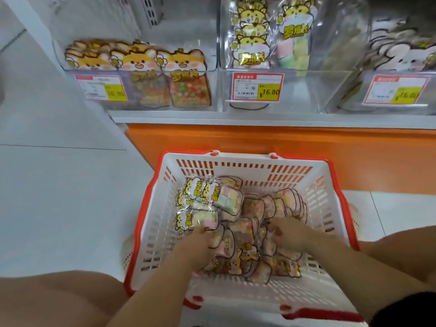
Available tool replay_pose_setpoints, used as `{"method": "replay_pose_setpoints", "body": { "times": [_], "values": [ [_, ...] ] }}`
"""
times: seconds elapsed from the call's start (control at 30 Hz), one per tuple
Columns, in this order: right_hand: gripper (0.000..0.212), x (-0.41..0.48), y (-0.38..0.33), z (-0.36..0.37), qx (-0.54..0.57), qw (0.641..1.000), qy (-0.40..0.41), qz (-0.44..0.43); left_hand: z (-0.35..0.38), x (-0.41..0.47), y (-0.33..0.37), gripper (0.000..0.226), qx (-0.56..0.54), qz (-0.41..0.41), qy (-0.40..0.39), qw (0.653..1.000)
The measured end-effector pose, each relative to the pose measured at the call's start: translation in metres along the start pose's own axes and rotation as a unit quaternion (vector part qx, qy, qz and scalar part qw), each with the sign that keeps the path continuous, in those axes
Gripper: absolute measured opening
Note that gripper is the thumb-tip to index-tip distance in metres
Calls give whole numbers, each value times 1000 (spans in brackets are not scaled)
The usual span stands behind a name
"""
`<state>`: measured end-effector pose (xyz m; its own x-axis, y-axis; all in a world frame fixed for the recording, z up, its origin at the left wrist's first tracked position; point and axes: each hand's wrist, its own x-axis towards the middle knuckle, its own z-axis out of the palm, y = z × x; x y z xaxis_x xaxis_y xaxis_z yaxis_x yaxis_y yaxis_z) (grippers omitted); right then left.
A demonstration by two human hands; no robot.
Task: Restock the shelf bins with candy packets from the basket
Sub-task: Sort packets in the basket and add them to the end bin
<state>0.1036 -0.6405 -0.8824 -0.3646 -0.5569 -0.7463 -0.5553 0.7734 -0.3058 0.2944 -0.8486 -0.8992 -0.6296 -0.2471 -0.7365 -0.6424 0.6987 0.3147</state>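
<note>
Shop: clear shelf bins [283, 90] of candy packets [186, 76], yellow-red price tags [257, 86], shopping basket [330, 185] on floor.

A white tiled floor [59, 197] carries a white plastic basket with a red rim [141, 220]. Behind the basket the floor meets an orange base panel [259, 142], topped by a white shelf ledge [259, 119]. Three clear bins stand side by side on that ledge: left bin [213, 90], middle bin [306, 90], and right bin [429, 90], the middle one straight beyond the basket.

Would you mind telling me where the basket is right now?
In the head view, the basket sits on the floor at lower centre, right in front of the orange shelf base.
</note>
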Motion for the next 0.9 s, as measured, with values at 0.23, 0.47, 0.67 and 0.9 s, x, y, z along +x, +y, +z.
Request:
{"method": "replay_pose_setpoints", "body": {
  "times": [0.23,0.47,0.67,0.9],
  "values": [
    [32,41,-28,50,188,980,-33,62,14,21,-10,64,74,-9,21,997],
    [40,42,-24,29,170,984,5,51,-5,13,9,43,64,-32,45,996],
    [11,10,-34,-58,74,991,110,-34,-36,10,48,57,-106,62,220,968],
    [9,-5,-54,-78,108,978,133,-118,-45,8,72,19,-14,91,161,983]
  ]
}}
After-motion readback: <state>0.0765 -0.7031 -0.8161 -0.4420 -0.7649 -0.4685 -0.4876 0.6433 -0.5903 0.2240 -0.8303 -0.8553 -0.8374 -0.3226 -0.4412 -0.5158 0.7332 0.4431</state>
